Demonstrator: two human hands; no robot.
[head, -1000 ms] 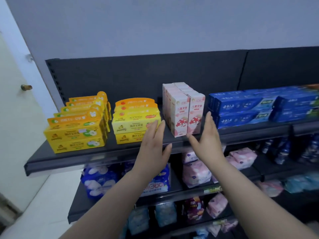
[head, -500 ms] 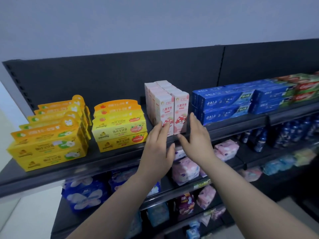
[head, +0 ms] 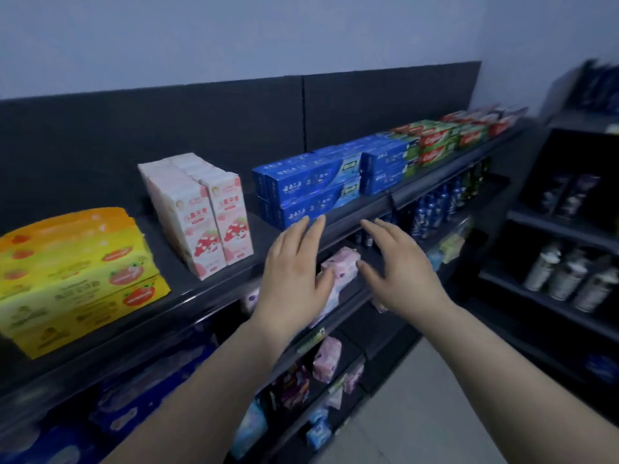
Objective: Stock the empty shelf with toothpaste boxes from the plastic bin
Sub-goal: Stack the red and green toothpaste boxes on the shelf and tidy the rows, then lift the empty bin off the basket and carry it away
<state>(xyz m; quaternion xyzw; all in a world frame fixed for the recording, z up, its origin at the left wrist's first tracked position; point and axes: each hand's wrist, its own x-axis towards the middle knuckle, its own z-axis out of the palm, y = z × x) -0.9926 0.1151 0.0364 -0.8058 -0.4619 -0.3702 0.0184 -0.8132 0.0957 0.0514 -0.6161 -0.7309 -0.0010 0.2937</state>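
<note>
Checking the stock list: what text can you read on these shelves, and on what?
"儿童牙膏": pink boxes.
"Colgate": green boxes.
Blue boxes: white characters, too blurred to read.
Yellow boxes: print too blurred.
Packs below and bottles: too small or blurred.

Both bare forearms reach fwd, side by side. Bare left hand (head: 294, 276) flat, palm down, fingers straight & together. Bare right hand (head: 400, 267) loosely spread, fingers slightly bent, holding nothing
</note>
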